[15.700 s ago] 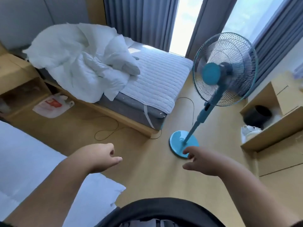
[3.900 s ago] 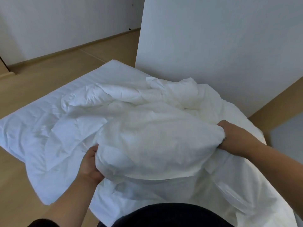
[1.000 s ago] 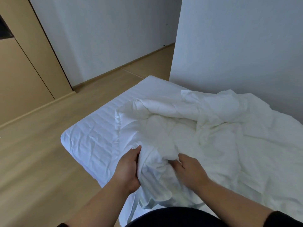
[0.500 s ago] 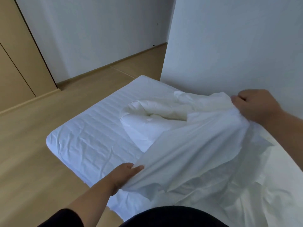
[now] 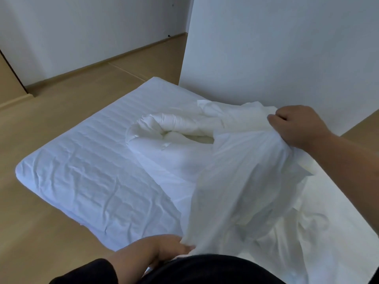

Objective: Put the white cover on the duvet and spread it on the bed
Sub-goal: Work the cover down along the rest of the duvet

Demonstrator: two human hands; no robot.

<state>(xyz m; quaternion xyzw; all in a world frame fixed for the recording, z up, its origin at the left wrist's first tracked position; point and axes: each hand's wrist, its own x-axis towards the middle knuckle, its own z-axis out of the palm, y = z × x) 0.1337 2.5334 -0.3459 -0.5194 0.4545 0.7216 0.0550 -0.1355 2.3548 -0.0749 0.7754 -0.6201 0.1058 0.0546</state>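
Your right hand pinches the white cover raised over the bed, your left hand grips its low near edge, and the bunched duvet lies ahead between them (nearer the right), long axis running left-right.
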